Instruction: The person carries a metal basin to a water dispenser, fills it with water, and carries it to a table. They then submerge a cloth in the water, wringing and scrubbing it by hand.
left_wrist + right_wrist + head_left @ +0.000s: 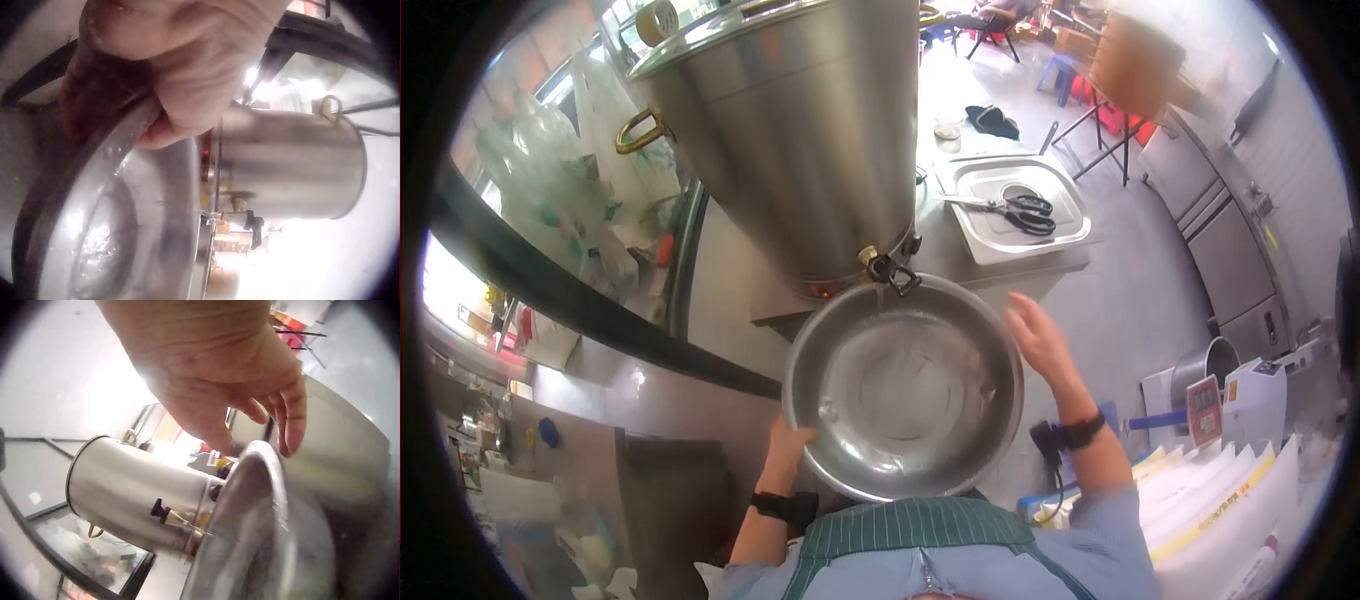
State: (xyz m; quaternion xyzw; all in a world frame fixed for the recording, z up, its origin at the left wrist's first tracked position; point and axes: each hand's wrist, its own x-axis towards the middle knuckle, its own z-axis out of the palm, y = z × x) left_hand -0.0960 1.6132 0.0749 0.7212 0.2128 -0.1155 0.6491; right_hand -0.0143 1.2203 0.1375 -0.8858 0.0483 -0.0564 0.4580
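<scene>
A wide metal basin point(900, 400) is held under the black-handled tap point(890, 272) of a tall steel pot point(800, 130), with a thin stream at the spout and some liquid inside. The left hand point(785, 450) grips the basin's left rim; in the left wrist view the thumb of that hand point(181, 69) lies over the inner side of the rim point(119, 137). The right hand point(1040, 340) is beside the right rim, fingers extended. In the right wrist view this hand point(231, 381) hovers just off the rim point(265, 456), its fingers loosely bent and holding nothing.
Black-handled scissors point(1028, 212) lie on a white tray point(1075, 215) right of the pot. A dark frame bar point(600, 300) slants past on the left. At lower right stand a white device point(1253, 400) and white bags point(1215, 500); steel cabinets point(1235, 260) line the right.
</scene>
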